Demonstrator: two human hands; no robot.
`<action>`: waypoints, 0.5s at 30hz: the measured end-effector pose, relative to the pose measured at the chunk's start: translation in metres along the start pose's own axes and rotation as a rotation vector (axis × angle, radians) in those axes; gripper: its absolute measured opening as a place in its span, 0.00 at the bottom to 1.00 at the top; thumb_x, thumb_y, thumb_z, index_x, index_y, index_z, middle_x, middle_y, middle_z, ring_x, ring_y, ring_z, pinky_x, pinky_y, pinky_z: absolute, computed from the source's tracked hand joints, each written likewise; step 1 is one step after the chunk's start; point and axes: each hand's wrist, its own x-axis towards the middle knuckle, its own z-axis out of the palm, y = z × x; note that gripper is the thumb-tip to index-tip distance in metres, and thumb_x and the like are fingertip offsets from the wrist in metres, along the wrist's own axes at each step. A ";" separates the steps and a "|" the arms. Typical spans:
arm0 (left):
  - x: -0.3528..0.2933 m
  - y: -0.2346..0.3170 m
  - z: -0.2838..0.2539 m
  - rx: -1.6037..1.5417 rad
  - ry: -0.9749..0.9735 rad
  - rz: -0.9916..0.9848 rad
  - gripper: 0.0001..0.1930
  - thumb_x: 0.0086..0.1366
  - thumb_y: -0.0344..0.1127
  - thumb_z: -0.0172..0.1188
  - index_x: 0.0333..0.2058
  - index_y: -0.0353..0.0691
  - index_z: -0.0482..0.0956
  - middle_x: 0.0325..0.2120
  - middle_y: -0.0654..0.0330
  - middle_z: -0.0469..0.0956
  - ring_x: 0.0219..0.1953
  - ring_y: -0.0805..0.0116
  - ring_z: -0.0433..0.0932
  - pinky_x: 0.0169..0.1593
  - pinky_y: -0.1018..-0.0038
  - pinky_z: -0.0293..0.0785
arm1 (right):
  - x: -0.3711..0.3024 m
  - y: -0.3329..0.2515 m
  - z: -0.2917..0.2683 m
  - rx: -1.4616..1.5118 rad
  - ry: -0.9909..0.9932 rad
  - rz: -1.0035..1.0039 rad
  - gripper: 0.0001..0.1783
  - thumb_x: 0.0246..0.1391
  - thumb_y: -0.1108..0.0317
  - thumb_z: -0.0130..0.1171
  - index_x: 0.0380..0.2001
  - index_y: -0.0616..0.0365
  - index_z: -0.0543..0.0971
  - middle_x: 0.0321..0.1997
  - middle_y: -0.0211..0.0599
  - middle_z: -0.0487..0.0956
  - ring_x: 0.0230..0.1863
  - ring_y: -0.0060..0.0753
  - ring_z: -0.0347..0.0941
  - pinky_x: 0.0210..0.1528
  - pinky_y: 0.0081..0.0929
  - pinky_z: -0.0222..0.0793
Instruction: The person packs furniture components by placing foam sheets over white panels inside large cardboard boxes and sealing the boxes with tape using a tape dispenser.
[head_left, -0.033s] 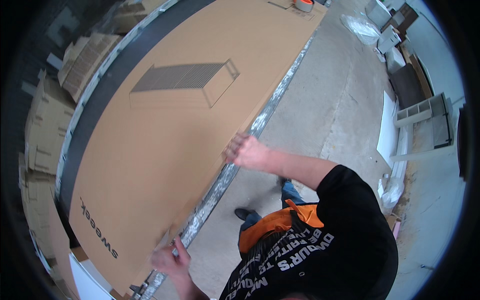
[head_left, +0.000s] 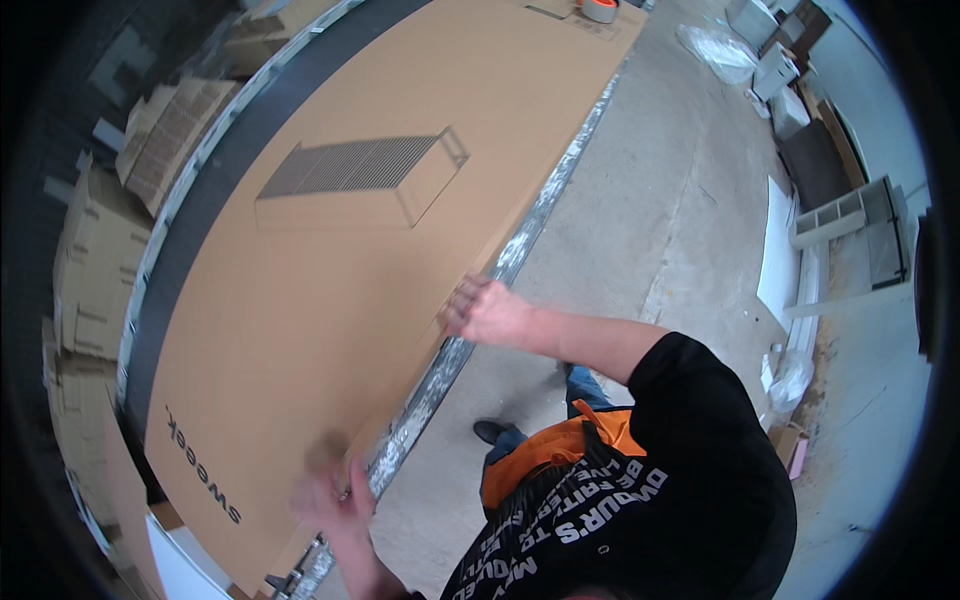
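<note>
A long, flat cardboard box [head_left: 330, 270] with a printed line drawing lies across the workbench. My right hand [head_left: 487, 311] is at the box's near edge, its fingers curled over the cardboard and bunched together. Lower down the same edge, my left hand [head_left: 335, 495] hovers at or just above the cardboard near the printed end. Motion smears its fingers, so whether it holds anything is unclear. The bench's shiny, scuffed metal edge [head_left: 425, 395] runs just beneath both hands.
A roll of orange tape [head_left: 600, 10] rests at the box's far end. A metal clamp-like fitting [head_left: 290, 578] sits at the bench's near corner. Stacked folded cartons [head_left: 100, 260] stand beyond the bench on the left. Plastic wrap [head_left: 718, 55] lies on the floor at right.
My left hand has moved slightly up along the box edge, its fingers now more blurred. My right hand stays at nearly the same place on the edge. The view has shifted a little.
</note>
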 end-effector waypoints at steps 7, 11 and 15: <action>0.247 0.211 0.167 0.320 -0.469 0.445 0.60 0.44 0.61 0.70 0.66 0.30 0.49 0.67 0.38 0.45 0.66 0.26 0.44 0.68 0.46 0.43 | 0.002 0.000 0.014 0.201 0.194 0.007 0.14 0.32 0.64 0.56 0.23 0.62 0.79 0.26 0.39 0.79 0.35 0.41 0.77 0.39 0.39 0.74; 0.264 0.248 0.233 0.368 -0.592 0.446 0.60 0.44 0.57 0.71 0.67 0.34 0.46 0.68 0.39 0.43 0.65 0.23 0.43 0.67 0.43 0.44 | -0.027 0.023 0.042 0.392 0.732 -0.061 0.18 0.33 0.66 0.56 0.32 0.61 0.81 0.41 0.44 0.79 0.50 0.44 0.74 0.50 0.41 0.74; 0.268 0.243 0.235 0.352 -0.582 0.464 0.59 0.42 0.53 0.72 0.67 0.35 0.47 0.68 0.39 0.44 0.65 0.23 0.45 0.66 0.42 0.47 | -0.168 0.069 0.059 0.543 0.581 -0.068 0.18 0.45 0.71 0.55 0.42 0.58 0.79 0.49 0.44 0.77 0.60 0.47 0.69 0.56 0.41 0.72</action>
